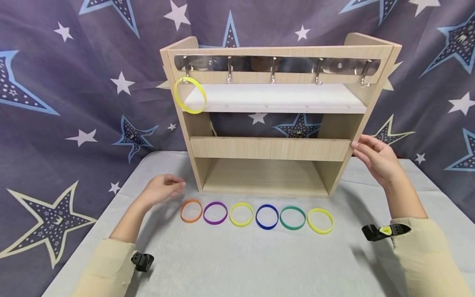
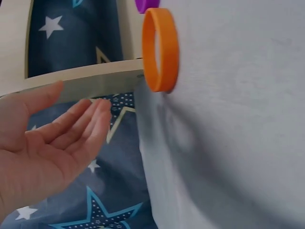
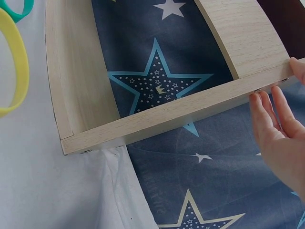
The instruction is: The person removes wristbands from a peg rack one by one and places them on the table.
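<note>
A wooden rack (image 1: 271, 148) stands on the cloth-covered table, with a metal strip of several hooks along its top. From the leftmost hook hangs a yellow wristband (image 1: 203, 99). My right hand (image 1: 378, 159) touches the rack's right side panel, its thumb at the front edge and its fairly straight fingers against the outer face. Near the rack's lower left corner, my left hand (image 1: 162, 190) hovers with relaxed fingers and nothing held. The left wrist view shows its palm (image 2: 43, 157) beside the orange wristband (image 2: 169, 52), apart from it.
In front of the rack lies a row of wristbands: orange at the left, then purple (image 1: 215, 222), yellow (image 1: 241, 225), blue (image 1: 267, 227), green (image 1: 293, 228) and another yellow (image 1: 320, 232). A star-patterned curtain (image 1: 92, 103) hangs behind the table.
</note>
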Demonstrator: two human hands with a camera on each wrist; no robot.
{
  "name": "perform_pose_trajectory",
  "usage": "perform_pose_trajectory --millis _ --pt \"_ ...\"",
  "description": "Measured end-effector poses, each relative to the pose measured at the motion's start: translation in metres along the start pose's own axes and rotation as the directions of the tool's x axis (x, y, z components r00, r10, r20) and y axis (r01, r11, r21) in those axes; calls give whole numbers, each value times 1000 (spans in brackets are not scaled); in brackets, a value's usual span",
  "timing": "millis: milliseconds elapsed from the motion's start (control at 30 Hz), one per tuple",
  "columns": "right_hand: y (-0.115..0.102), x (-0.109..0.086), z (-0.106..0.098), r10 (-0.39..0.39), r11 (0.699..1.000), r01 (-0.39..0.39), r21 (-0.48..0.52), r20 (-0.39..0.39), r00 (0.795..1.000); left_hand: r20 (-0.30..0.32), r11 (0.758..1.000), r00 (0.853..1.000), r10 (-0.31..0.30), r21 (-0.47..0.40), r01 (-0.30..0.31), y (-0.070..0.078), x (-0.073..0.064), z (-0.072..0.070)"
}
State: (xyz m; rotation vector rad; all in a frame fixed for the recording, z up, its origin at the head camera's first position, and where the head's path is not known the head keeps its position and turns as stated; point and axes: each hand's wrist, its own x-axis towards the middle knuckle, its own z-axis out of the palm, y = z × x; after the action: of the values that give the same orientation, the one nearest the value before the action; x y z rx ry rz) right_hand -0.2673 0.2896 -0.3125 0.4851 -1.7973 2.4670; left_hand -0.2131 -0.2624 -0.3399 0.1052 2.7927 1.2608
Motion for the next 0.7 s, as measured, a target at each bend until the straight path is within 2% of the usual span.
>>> perform_pose_trajectory --millis 233,333,500,700 --pt "1 1 0 -8 1000 8 -4 -3 1000 -119 997 990 75 23 -73 18 3 -10" --pt "1 1 0 -8 1000 8 -5 -5 1000 -157 995 983 97 -2 -99 29 2 -14" --pt "1 1 0 -9 1000 9 -11 -8 1000 -214 983 964 160 -54 -175 50 1 -21" --pt "0 1 0 -3 1000 2 -17 -10 1000 -265 979 950 167 -74 -192 69 0 -24"
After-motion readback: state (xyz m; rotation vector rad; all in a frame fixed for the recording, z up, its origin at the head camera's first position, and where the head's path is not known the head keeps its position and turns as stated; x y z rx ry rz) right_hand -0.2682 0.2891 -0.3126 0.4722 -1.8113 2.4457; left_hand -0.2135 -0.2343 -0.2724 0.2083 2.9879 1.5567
